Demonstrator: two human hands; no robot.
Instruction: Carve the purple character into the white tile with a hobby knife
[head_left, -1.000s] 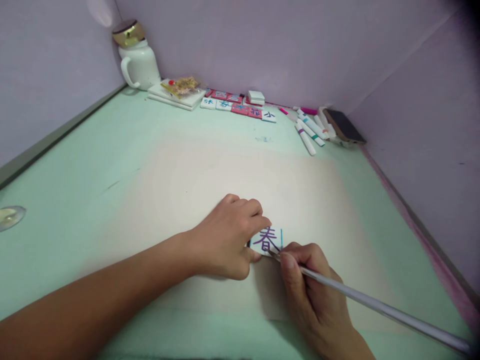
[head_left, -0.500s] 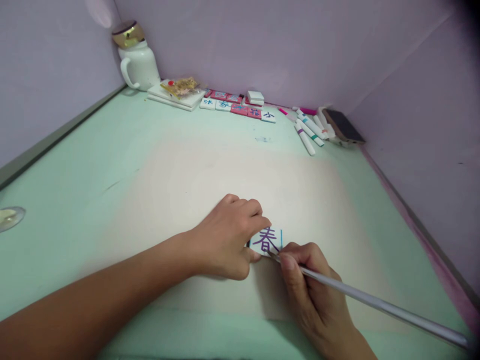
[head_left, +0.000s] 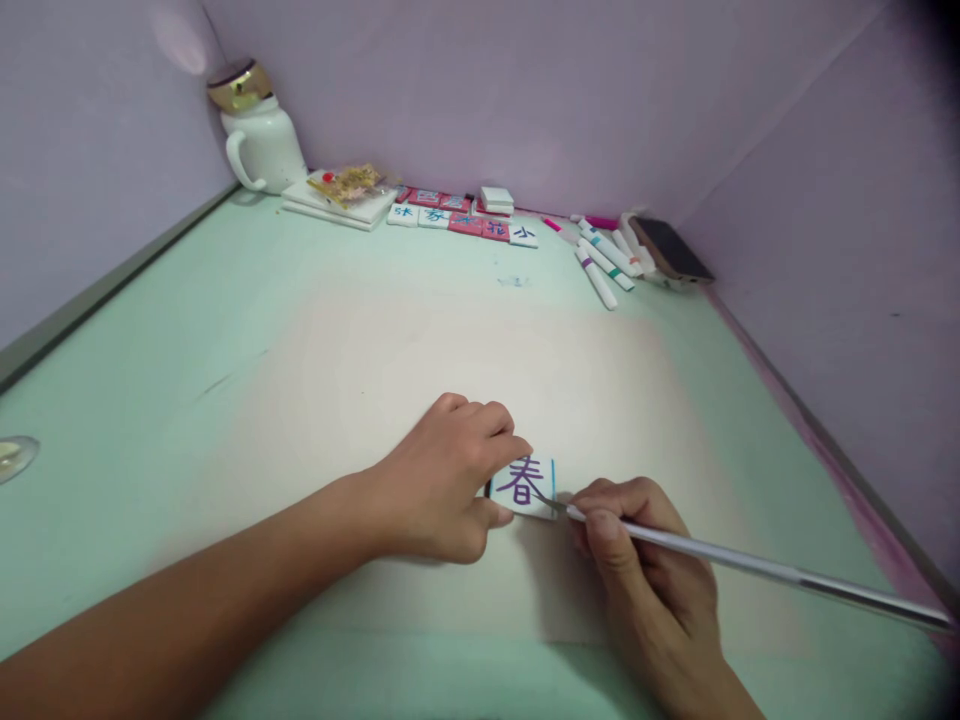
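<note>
A small white tile (head_left: 541, 480) bears a purple Chinese character and a blue line along its right side. My left hand (head_left: 450, 480) grips the tile by its left part, thumb at the lower edge and a fingertip at the upper edge. The fingers of my right hand (head_left: 652, 560) are closed round a long silver tool (head_left: 720, 550) with a thin pointed tip. That tip lies over the lower right of the character; whether it touches the surface is hard to tell. Beneath the hands is a pale mat (head_left: 420, 350).
On the green table (head_left: 187, 330), a white mug (head_left: 266, 145) stands at the back left beside white boards (head_left: 300, 200) with a plastic packet. Lettered red and white tiles (head_left: 465, 222) line the back. Markers (head_left: 600, 275) and a phone (head_left: 675, 250) lie back right.
My right hand has moved slightly right, away from the tile, and the tool lies at a flatter angle. More of the tile's lower right corner shows. The whole view has shifted a little.
</note>
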